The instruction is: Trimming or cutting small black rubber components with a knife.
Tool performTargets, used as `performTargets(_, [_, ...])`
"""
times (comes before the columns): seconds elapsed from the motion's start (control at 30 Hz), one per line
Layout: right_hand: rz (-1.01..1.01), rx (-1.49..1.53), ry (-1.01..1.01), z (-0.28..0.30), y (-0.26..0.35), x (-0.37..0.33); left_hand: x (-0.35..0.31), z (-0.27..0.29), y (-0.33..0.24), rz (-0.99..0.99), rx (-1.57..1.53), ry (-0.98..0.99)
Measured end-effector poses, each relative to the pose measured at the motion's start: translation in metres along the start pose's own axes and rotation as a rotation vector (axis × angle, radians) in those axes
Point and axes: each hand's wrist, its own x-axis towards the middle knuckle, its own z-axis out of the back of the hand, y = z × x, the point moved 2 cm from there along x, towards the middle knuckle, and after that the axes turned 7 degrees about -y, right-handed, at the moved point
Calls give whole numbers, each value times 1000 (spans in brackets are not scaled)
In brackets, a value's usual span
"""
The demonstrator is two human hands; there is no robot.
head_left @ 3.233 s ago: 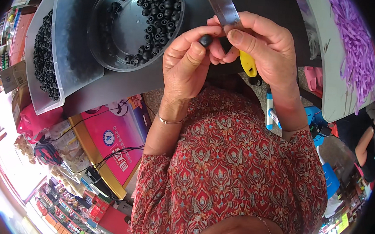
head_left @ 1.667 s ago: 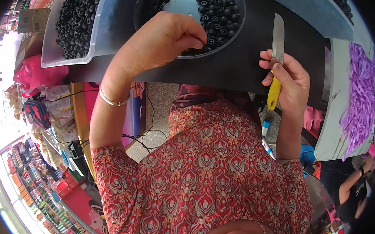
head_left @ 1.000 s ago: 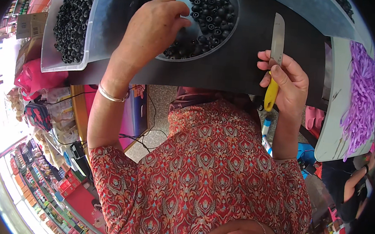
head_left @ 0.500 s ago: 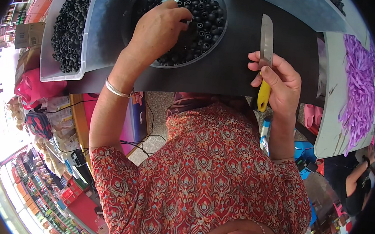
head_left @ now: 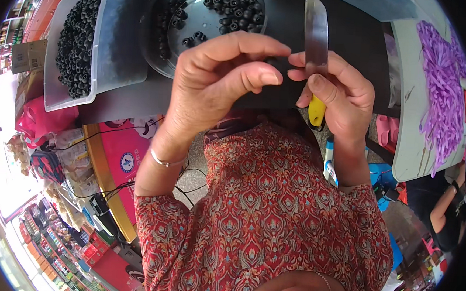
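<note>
My right hand (head_left: pixel 340 96) grips a knife, its yellow handle (head_left: pixel 317 109) under the fingers and its broad blade (head_left: pixel 317 35) pointing away from me. Close to its left is my left hand (head_left: pixel 216 82), thumb and index finger stretched apart. No piece shows clearly in its fingers; a small dark spot by the fingertips is too unclear to name. Beyond the left hand, a round clear dish (head_left: pixel 147 45) holds many small black rounded pieces (head_left: pixel 234 8) with holes, partly hidden by that hand.
A translucent bin (head_left: pixel 122 40) full of similar black pieces (head_left: pixel 79 43) stands at the left of the black table (head_left: pixel 117 102). On the right, a pale board (head_left: pixel 408 152) bears a heap of purple strips (head_left: pixel 439 89). Another person's arm (head_left: pixel 444 206) shows at far right.
My left hand has left the dish and come right and nearer, beside the knife, its fingers now spread. The knife has shifted slightly left. More of the dish's bottom shows.
</note>
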Motion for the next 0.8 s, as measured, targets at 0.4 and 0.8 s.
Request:
performTargets(0.4, [339,-152,76,-18,2,3,-21,-23,36,-190,-45,-181])
performTargets(0.8, [200,-90,94,-19,-1,0,-32,-23,53,-105,-312,-225])
